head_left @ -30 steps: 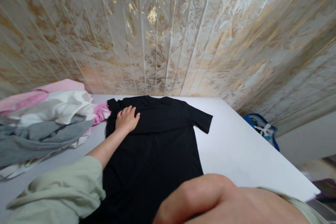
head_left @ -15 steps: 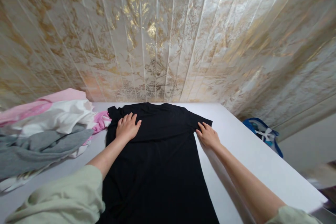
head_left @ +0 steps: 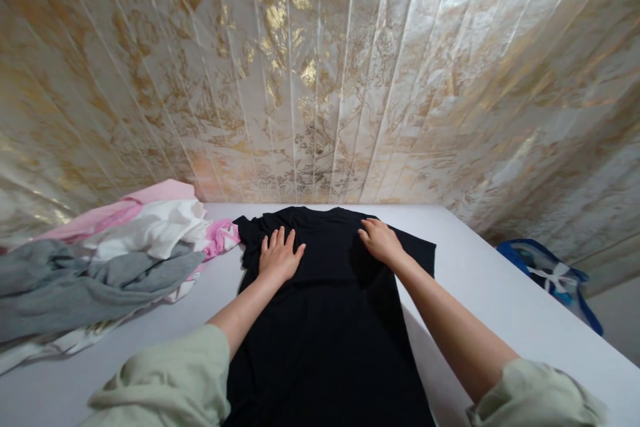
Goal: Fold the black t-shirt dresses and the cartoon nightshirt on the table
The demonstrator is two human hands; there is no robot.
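Note:
A black T-shirt [head_left: 330, 320] lies spread on the white table, its neckline at the far side and its lower end running out of view toward me. My left hand [head_left: 281, 256] rests flat on the upper left of the shirt, fingers spread. Beside it the left sleeve looks bunched and crumpled. Over the right shoulder area is my right hand [head_left: 380, 240], fingers extended, holding nothing; whether it touches the cloth I cannot tell. The right sleeve [head_left: 420, 248] is laid out flat past that hand.
A heap of pink, white and grey clothes [head_left: 140, 260] sits at the left, touching the left sleeve. The white table [head_left: 480, 307] ends against a gold-patterned curtain [head_left: 320, 80]. Beyond its right edge is a blue-trimmed clear bag [head_left: 555, 277].
My right hand has moved from the right sleeve's lower edge inward and up to the shoulder area. My left hand stays on the upper left. The whole view has shifted slightly.

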